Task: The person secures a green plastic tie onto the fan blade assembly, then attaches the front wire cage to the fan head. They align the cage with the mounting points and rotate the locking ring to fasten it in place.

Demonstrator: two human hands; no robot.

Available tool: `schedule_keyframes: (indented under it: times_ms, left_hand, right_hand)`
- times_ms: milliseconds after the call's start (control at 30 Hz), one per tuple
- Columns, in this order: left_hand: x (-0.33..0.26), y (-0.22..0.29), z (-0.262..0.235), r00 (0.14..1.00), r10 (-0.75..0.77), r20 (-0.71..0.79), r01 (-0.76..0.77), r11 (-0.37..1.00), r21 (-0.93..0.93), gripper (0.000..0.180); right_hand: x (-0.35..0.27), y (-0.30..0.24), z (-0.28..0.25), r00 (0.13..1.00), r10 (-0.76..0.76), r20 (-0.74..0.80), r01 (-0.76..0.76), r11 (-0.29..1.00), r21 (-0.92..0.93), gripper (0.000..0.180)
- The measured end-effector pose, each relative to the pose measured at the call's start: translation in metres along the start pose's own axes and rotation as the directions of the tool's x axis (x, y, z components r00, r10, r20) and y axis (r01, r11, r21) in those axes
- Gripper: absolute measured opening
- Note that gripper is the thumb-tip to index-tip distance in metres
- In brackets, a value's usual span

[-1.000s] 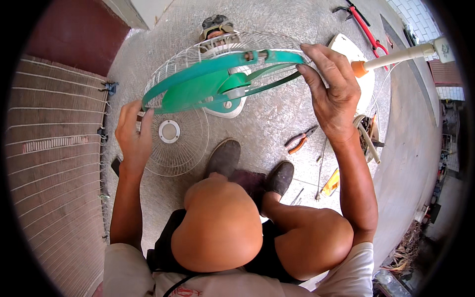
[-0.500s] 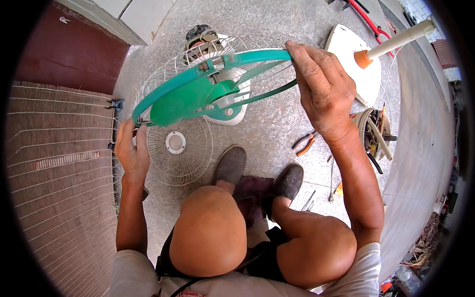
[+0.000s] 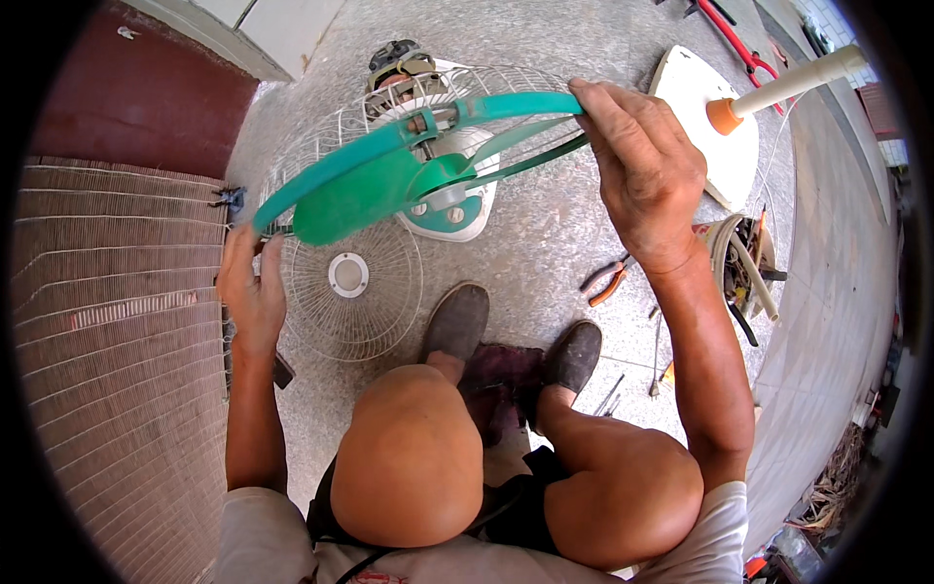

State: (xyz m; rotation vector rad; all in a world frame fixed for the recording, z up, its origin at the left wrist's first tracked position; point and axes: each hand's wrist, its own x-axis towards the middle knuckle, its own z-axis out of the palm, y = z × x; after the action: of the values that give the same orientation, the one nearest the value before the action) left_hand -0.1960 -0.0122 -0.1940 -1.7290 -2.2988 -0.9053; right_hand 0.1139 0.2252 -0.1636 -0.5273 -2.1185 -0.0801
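A fan head hangs tilted between my hands: a white wire grille [image 3: 321, 156] ringed by a teal rim band [image 3: 506, 105], with teal blades [image 3: 365, 195] inside and the motor [image 3: 399, 63] at the far end. My right hand [image 3: 637, 170] grips the rim band on the right side. At the lower left end of the rim, my left hand [image 3: 251, 292] holds the grille's edge. A second round white wire grille [image 3: 348, 292] with a white hub lies flat on the floor just beneath, next to my left hand.
My shoes [image 3: 457, 321] and bare knees fill the lower middle. A white fan base [image 3: 705, 136] with an orange collar and white pole lies at the upper right. Orange-handled pliers [image 3: 608, 282], loose tools, red cutters [image 3: 725, 24] and a brown mat [image 3: 107, 321] surround me.
The view has drawn closer and the fan head has tilted further, its motor end swinging up and away. Both hands keep their hold on the rim.
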Motion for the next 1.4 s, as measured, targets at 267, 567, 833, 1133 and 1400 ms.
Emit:
schedule_keyframes:
  times_ms: [267, 567, 833, 1133, 1400]
  left_hand:
    - [-0.005, 0.001, 0.016, 0.996, -0.07, -0.064, 0.069, 0.998, -0.016, 0.015]
    - [-0.021, 0.001, 0.049, 0.947, -0.318, -0.039, 0.311, 0.942, -0.121, 0.015]
    - [-0.03, -0.016, 0.08, 0.861, -0.49, 0.132, 0.501, 0.778, -0.379, 0.023]
    - [-0.031, -0.013, 0.117, 0.751, -0.575, 0.324, 0.644, 0.532, -0.549, 0.024]
    - [-0.033, -0.024, 0.135, 0.677, -0.614, 0.406, 0.708, 0.393, -0.586, 0.024]
  right_hand:
    - [-0.002, -0.005, 0.003, 0.996, 0.091, -0.017, -0.091, 0.995, 0.029, 0.035]
    - [-0.037, 0.011, 0.01, 0.939, 0.339, 0.061, -0.343, 0.936, 0.079, 0.024]
    - [-0.052, 0.017, 0.019, 0.745, 0.591, 0.308, -0.66, 0.721, 0.211, 0.024]
    - [-0.085, 0.037, 0.044, 0.658, 0.62, 0.428, -0.752, 0.571, 0.33, 0.015]
    - [-0.103, 0.035, 0.084, 0.543, 0.694, 0.472, -0.837, 0.401, 0.373, 0.015]
